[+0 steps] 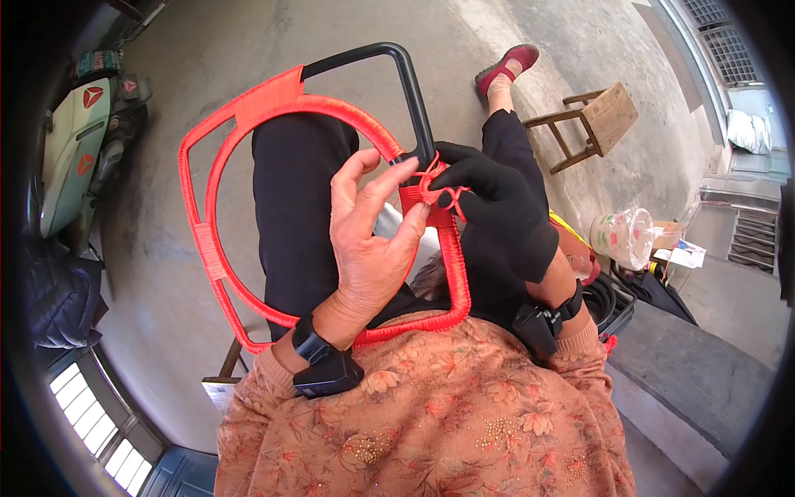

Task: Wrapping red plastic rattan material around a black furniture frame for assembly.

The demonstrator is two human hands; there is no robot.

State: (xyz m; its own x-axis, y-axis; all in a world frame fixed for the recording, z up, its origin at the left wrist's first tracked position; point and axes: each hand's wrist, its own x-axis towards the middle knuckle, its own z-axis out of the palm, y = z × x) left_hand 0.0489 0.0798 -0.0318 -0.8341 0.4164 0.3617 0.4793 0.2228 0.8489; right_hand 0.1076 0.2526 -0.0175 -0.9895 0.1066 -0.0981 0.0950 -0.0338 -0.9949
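Across my lap lies a black metal tube frame (356,55), a rounded rectangle joined to a round ring. Red cord winding (273,95) wraps most of it, while the far right corner is bare black tube. My right hand (505,211), in a black glove, pinches a looped bundle of red cord (436,189) beside the right-hand tube. Bare, with fingers spread, my left hand (364,224) reaches over the ring. Its index finger and thumb tips are close to the bundle; whether they touch the cord I cannot tell.
A wooden stool (609,120) stands on the concrete floor at the far right. Nearer on that side are a clear plastic tub (621,236) and a grey ledge (687,356). A pale green scooter (79,157) is at the left, with a dark padded jacket (62,294) below it.
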